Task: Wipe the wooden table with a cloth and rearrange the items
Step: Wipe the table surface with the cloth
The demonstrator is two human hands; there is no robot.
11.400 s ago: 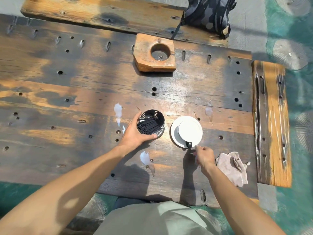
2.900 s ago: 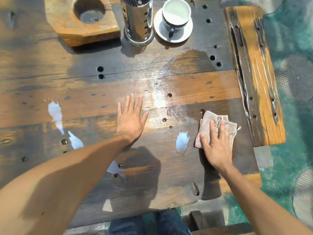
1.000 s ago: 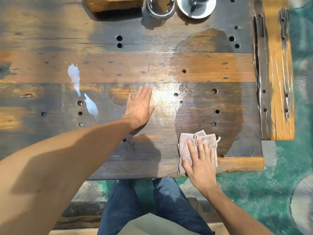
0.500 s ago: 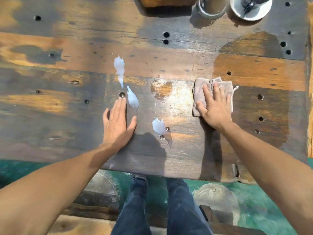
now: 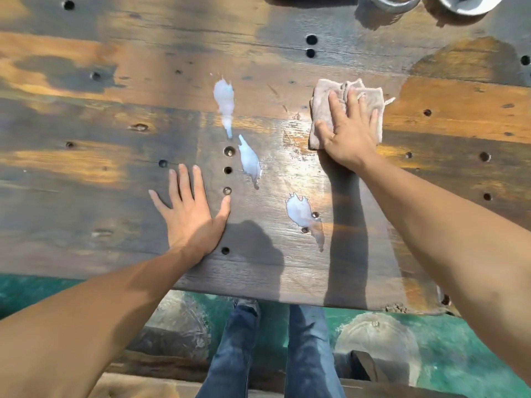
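Note:
My right hand (image 5: 346, 133) presses flat on a folded beige cloth (image 5: 321, 110) on the wooden table (image 5: 86, 168), right of centre. My left hand (image 5: 191, 214) lies flat on the bare wood with fingers spread, holding nothing. Three white liquid spills sit between the hands: a long one (image 5: 224, 101) farthest away, a second (image 5: 250, 163) below it, a third (image 5: 300, 214) near the front edge. The wood around the cloth shines wet.
At the top right edge, the base of a metal canister (image 5: 388, 0) and a white saucer (image 5: 462, 4) are partly cut off. The table has several round holes. Its front edge runs just below my left wrist; my legs and a green floor lie beneath.
My right hand has slid the cloth a little up and left across the table. My left hand stays flat near the spills. The view has shifted slightly.

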